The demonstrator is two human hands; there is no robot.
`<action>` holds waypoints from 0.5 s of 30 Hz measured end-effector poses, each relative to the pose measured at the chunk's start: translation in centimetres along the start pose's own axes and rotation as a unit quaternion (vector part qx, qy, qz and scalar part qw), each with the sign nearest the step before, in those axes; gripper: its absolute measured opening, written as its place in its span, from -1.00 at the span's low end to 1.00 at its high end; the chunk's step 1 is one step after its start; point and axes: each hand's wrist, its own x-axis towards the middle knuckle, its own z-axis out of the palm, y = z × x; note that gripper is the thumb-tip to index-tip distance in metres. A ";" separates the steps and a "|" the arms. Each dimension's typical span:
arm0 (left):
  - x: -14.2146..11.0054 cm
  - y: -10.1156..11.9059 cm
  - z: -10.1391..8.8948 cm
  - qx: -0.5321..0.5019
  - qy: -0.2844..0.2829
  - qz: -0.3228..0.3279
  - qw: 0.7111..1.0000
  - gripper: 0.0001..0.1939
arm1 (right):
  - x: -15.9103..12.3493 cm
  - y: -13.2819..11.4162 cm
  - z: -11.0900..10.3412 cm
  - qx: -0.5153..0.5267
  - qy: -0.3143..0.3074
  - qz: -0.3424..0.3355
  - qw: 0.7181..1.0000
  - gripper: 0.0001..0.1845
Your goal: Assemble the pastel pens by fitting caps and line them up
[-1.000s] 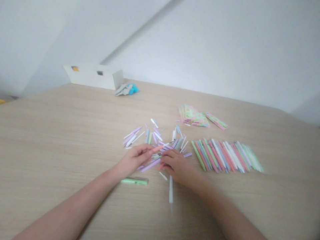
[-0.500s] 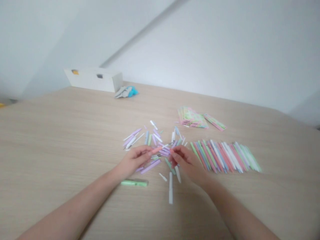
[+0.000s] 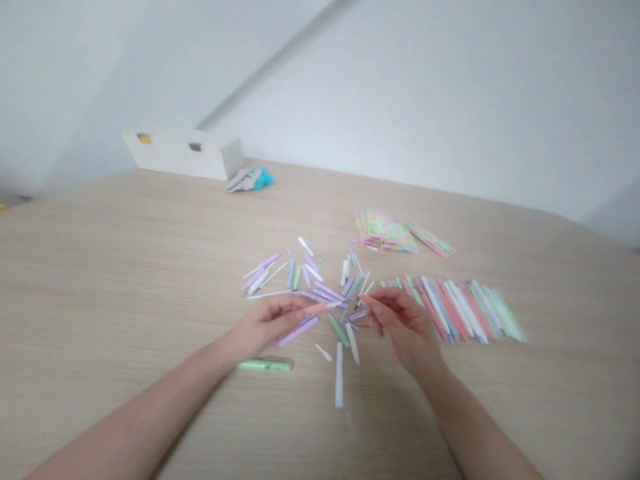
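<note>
My left hand [image 3: 267, 325] pinches a coral pen barrel [image 3: 315, 309] whose white tip points right. Between the thumb and fingers of my right hand [image 3: 407, 325] is a small coral pen part [image 3: 367, 300], perhaps a cap; a gap separates it from the barrel. Loose pen parts in purple, white, green and blue lie scattered around and beyond both hands, among them a purple barrel [image 3: 299, 331] and a white one [image 3: 339, 375]. A green pen [image 3: 266, 364] rests near my left wrist. My right hand partly covers a row of pastel pens [image 3: 465, 310].
Behind the row lies a stack of printed pink-and-green packets [image 3: 383, 230], with a single packet [image 3: 433, 241] beside it. Farther back on the wooden table [image 3: 150, 233] are a white box [image 3: 180, 157] and a crumpled grey-and-blue item [image 3: 250, 179]. A wall rises behind.
My right hand has moved right with the small coral part, widening the gap to the barrel. My left hand keeps hold of the barrel in nearly the same place.
</note>
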 end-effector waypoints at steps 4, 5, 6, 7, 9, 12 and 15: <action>0.0 0.4 0.2 0.007 -0.004 0.005 1.000 -0.73 | -0.1 -0.7 -0.3 -0.040 0.001 0.006 0.999 -0.83; -0.1 0.4 0.2 0.007 -0.002 0.005 1.000 -0.73 | -0.2 -0.9 -0.2 -0.050 0.001 0.010 0.999 -0.83; -0.1 0.4 0.2 0.006 -0.001 0.004 1.000 -0.73 | -0.2 -1.1 -0.2 -0.059 0.000 0.012 0.998 -0.82; -0.1 0.4 0.3 0.006 -0.001 0.003 1.000 -0.73 | -0.2 -1.2 -0.1 -0.066 -0.002 0.014 0.998 -0.82; -0.1 0.3 0.3 0.004 -0.005 0.003 1.000 -0.73 | -0.3 -1.4 0.1 -0.073 -0.005 0.012 0.997 -0.82; -0.2 0.3 0.3 0.011 -0.015 0.003 1.000 -0.71 | -0.3 -1.5 0.2 -0.080 -0.009 0.006 0.997 -0.82; -0.2 0.5 0.3 0.030 -0.016 0.002 0.999 -0.70 | -0.3 -1.6 0.2 -0.091 -0.019 0.002 0.996 -0.83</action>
